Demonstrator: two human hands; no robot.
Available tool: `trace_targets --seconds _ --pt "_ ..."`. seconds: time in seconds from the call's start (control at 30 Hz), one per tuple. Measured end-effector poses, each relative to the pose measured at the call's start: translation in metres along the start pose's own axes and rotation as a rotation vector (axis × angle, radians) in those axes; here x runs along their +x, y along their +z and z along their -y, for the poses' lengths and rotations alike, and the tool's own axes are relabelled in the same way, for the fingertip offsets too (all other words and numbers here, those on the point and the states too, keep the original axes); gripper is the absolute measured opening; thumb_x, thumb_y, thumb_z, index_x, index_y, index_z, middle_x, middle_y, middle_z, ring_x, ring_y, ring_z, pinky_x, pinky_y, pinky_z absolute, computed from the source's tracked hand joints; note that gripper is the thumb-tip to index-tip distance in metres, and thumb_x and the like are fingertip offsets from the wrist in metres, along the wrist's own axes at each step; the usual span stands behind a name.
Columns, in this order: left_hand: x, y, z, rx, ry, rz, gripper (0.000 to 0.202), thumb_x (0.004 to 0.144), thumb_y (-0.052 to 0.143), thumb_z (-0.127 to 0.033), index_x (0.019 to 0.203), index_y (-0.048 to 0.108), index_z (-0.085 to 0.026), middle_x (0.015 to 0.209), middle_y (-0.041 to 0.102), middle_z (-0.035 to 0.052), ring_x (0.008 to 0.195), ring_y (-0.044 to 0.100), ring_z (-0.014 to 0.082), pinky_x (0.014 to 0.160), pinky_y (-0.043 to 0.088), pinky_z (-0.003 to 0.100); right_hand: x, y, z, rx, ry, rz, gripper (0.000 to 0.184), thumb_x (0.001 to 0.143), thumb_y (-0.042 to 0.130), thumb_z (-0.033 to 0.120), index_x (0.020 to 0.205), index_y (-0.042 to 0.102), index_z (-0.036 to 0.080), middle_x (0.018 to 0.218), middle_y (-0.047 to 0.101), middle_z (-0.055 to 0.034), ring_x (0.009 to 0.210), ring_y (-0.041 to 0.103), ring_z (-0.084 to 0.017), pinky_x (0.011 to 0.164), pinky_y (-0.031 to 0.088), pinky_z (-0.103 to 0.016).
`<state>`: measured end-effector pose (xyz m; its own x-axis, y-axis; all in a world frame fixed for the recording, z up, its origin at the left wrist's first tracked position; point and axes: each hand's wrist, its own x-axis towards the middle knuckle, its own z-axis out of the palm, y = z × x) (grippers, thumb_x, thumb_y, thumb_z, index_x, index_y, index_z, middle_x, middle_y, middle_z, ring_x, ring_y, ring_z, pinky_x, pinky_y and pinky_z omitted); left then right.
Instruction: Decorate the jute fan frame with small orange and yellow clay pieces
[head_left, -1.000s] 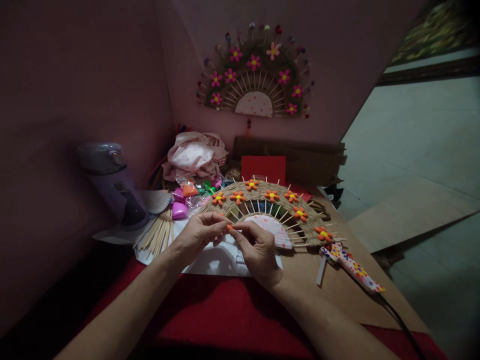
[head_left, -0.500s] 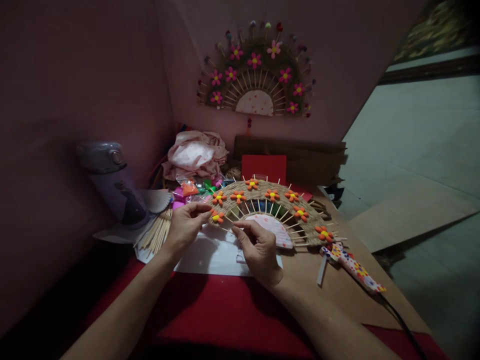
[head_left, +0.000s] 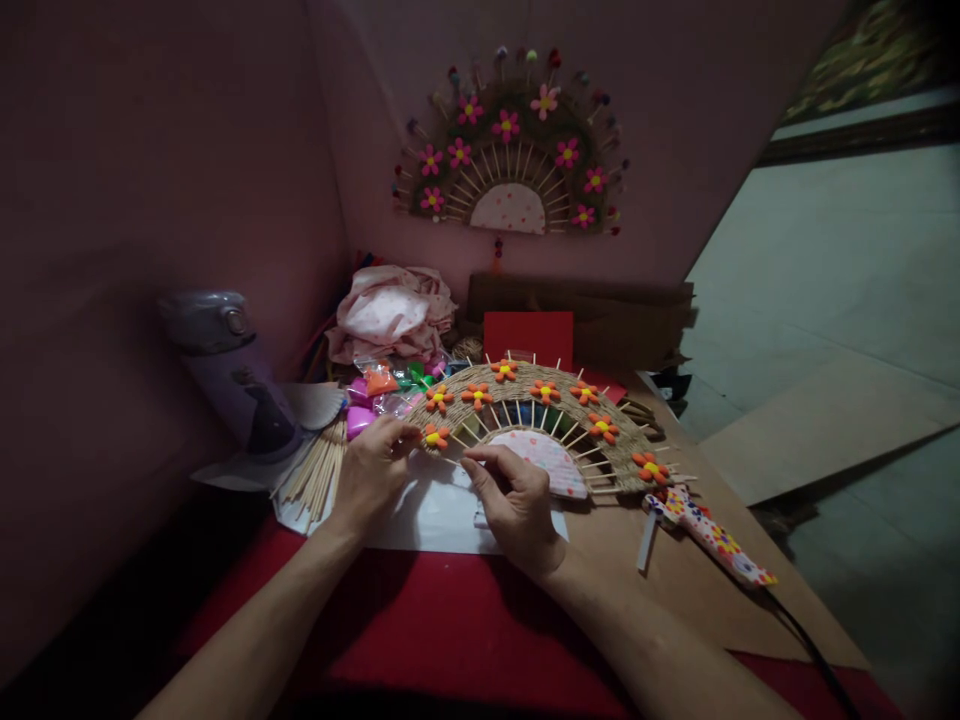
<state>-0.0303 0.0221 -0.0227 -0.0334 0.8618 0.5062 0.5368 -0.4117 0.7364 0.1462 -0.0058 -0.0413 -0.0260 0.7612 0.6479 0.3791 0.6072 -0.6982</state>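
A half-round fan (head_left: 630,455) of wooden sticks woven with brown twine lies across the table, dotted with orange clay flowers (head_left: 545,391) with yellow centres. At its base is a white half-disc (head_left: 540,460) with small pinkish spots. My left hand (head_left: 375,470) is closed on the fan's left end, beside the lowest left flower (head_left: 435,437). Thumb and forefinger of my right hand (head_left: 517,500) pinch the fan near the inner end of a low left stick, in front of the half-disc. My fingers hide parts of the woven edge.
Left of my hands lie loose wooden sticks (head_left: 319,475) and a purple bottle (head_left: 232,380). Behind are clay packets (head_left: 380,378), crumpled pink cloth (head_left: 394,310) and red card (head_left: 529,338). A cloth-wrapped glue gun (head_left: 709,535) with a cord lies right. A similar fan (head_left: 510,150) hangs on the wall.
My left hand has shifted slightly down and its fingers have curled more at the fan's left end. My right hand keeps nearly the same pinch. The fan has hardly moved.
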Motion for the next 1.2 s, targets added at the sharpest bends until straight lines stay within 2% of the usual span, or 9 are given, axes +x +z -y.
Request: trace_targets --seconds 0.23,0.37,0.53,0.63,0.77,0.97,1.2 --pt "-0.002 0.002 -0.002 -0.001 0.005 0.023 0.011 0.070 0.064 -0.016 0.076 0.070 -0.023 0.076 0.055 0.0013 0.067 0.051 0.0143 0.060 0.038 0.024 0.001 0.001 0.001 -0.032 -0.021 0.027 0.010 0.085 0.057 0.023 0.087 0.065 0.018 0.069 0.065 -0.0022 0.058 0.058 -0.013 0.053 0.042 -0.024" --pt "-0.002 0.003 0.001 0.096 0.033 0.017 0.012 0.072 0.062 -0.014 0.077 0.069 -0.022 0.077 0.055 0.0008 0.070 0.052 0.0140 0.061 0.039 0.024 0.001 0.001 -0.001 -0.126 -0.081 0.096 0.011 0.085 0.055 0.022 0.088 0.064 0.017 0.074 0.067 -0.0029 0.062 0.060 -0.014 0.057 0.042 -0.024" --pt "-0.002 0.004 0.001 0.173 0.047 -0.006 0.013 0.070 0.063 -0.014 0.078 0.069 -0.023 0.076 0.056 0.0005 0.070 0.054 0.0138 0.058 0.041 0.023 -0.002 0.003 -0.003 -0.381 -0.221 0.204 0.013 0.086 0.054 0.021 0.095 0.062 0.016 0.083 0.069 -0.0049 0.074 0.063 -0.017 0.064 0.041 -0.026" --pt "-0.002 0.005 0.002 0.196 0.063 -0.018 0.013 0.071 0.063 -0.014 0.079 0.069 -0.023 0.076 0.056 0.0007 0.070 0.054 0.0139 0.058 0.041 0.023 -0.001 0.004 -0.003 -0.595 -0.260 0.290 0.018 0.087 0.053 0.024 0.100 0.061 0.015 0.080 0.068 -0.0054 0.070 0.062 -0.018 0.058 0.035 -0.027" --pt "-0.002 0.007 0.006 0.215 0.064 -0.006 0.013 0.073 0.061 -0.014 0.080 0.069 -0.022 0.077 0.056 0.0006 0.069 0.053 0.0130 0.058 0.039 0.023 0.001 0.007 -0.003 -0.783 -0.272 0.342 0.015 0.086 0.054 0.026 0.094 0.061 0.015 0.073 0.066 -0.0047 0.062 0.059 -0.017 0.052 0.027 -0.028" --pt "-0.001 0.009 0.009 0.216 0.060 0.011 0.012 0.077 0.058 -0.016 0.081 0.069 -0.021 0.074 0.053 0.0004 0.067 0.051 0.0126 0.057 0.038 0.023 0.003 0.014 -0.006 -0.917 -0.326 0.329 0.006 0.082 0.052 0.016 0.080 0.058 0.015 0.065 0.062 -0.0037 0.055 0.055 -0.017 0.050 0.019 -0.029" --pt "-0.001 0.009 0.009 0.195 0.080 0.028 0.011 0.077 0.058 -0.015 0.079 0.067 -0.020 0.073 0.053 0.0003 0.065 0.051 0.0120 0.055 0.036 0.023 0.007 0.016 -0.010 -0.976 -0.390 0.262 0.015 0.079 0.048 0.009 0.067 0.053 0.017 0.059 0.060 -0.0039 0.050 0.053 -0.016 0.050 0.014 -0.030"
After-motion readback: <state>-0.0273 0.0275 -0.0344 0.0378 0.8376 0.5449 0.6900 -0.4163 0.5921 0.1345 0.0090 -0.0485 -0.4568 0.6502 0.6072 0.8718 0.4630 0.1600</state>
